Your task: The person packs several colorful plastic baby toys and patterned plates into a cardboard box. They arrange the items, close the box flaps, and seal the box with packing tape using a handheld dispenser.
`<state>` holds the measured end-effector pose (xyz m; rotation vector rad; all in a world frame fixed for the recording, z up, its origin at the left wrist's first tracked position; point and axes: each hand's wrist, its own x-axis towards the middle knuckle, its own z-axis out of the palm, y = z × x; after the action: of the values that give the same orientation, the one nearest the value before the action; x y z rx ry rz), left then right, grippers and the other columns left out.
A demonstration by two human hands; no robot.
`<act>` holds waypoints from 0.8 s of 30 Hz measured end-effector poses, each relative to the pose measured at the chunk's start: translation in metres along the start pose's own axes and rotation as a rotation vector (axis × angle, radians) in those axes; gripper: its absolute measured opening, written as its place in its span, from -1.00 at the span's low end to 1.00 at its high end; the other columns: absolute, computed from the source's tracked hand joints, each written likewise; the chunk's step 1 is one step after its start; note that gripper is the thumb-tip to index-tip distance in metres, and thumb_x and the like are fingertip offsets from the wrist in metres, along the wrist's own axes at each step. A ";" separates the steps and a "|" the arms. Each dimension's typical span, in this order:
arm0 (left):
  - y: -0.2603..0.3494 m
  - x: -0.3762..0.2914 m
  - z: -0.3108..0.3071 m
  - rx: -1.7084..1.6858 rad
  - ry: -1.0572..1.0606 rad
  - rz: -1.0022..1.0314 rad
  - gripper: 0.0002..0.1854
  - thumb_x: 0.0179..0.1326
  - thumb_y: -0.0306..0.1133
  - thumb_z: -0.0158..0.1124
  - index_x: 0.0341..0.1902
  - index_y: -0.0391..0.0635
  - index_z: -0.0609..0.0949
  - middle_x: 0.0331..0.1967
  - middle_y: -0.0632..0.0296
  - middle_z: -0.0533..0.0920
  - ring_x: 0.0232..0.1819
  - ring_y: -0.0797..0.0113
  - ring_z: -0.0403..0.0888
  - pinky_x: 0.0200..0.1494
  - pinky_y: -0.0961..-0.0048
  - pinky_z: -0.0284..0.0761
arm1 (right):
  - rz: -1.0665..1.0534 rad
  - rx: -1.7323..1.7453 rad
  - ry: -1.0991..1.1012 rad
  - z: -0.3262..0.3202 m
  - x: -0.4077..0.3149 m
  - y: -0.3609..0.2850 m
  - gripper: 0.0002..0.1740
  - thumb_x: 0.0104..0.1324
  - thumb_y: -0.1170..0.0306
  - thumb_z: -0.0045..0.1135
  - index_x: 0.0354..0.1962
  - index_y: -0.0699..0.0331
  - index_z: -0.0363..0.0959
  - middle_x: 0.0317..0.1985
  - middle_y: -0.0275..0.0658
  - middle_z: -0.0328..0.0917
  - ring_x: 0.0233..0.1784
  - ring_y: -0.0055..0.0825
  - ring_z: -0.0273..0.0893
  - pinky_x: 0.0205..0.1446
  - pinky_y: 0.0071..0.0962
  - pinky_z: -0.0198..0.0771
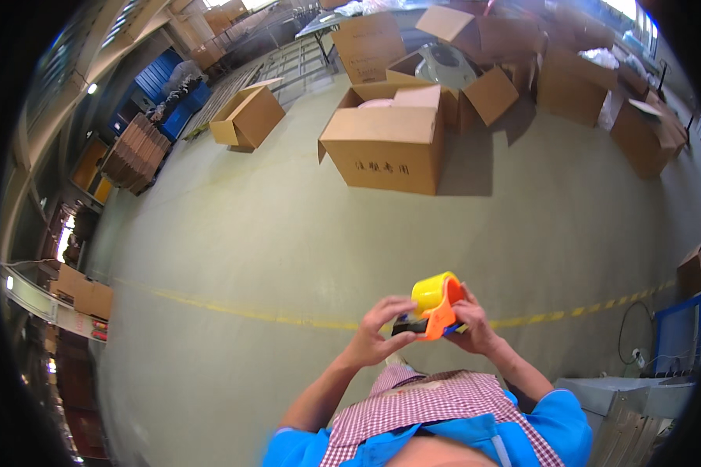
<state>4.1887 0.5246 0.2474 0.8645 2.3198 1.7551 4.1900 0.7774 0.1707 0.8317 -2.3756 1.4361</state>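
Between my hands, in front of my checked apron, is an orange tape dispenser loaded with a roll of yellow packing tape. My right hand grips the dispenser from its right side, with the fingers partly hidden behind the orange frame. On the other side, my left hand is around the dispenser's black front part, fingers above and thumb below. How firmly the left fingers press on it is hard to see.
Ahead on the floor stands an open cardboard box bearing handwriting. A smaller open box lies to its left, and more cartons crowd the right. Yellow floor tape crosses near me. A metal cabinet is at lower right.
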 end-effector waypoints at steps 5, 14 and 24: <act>-0.076 -0.015 -0.152 -0.398 0.075 -0.218 -0.73 0.13 -0.51 0.45 -0.06 -0.19 0.73 -0.14 0.18 0.69 -0.06 0.38 0.62 0.05 0.43 0.53 | 0.023 0.044 -0.229 0.105 0.131 0.000 -0.66 0.02 0.38 0.50 -0.21 0.16 0.61 -0.25 -0.25 0.69 0.00 -0.28 0.63 0.60 0.04 -0.08; -0.213 0.082 -0.411 -0.218 0.350 -0.322 -0.86 0.22 -0.52 0.34 -0.16 -0.28 0.73 -0.30 0.20 0.72 -0.20 0.42 0.65 -0.05 0.48 0.56 | 0.365 0.357 -0.218 0.300 0.375 0.078 -0.24 -0.03 0.35 0.51 0.17 0.22 0.44 0.09 -0.09 0.58 0.22 0.00 0.50 0.48 -0.07 0.19; -0.399 0.176 -0.775 -0.345 0.979 -0.729 -0.83 0.27 -0.48 0.32 -0.20 -0.37 0.70 -0.35 0.21 0.70 -0.29 0.45 0.63 -0.15 0.50 0.56 | 0.001 0.392 -0.619 0.503 0.800 0.171 -0.34 0.22 0.38 0.27 0.30 -0.05 0.40 0.00 -0.02 0.57 -0.06 -0.05 0.58 0.07 -0.22 0.51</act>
<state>3.5754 -0.1164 0.1810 -0.9943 2.1059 2.2935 3.4850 0.1249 0.1839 1.5681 -2.5169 1.8947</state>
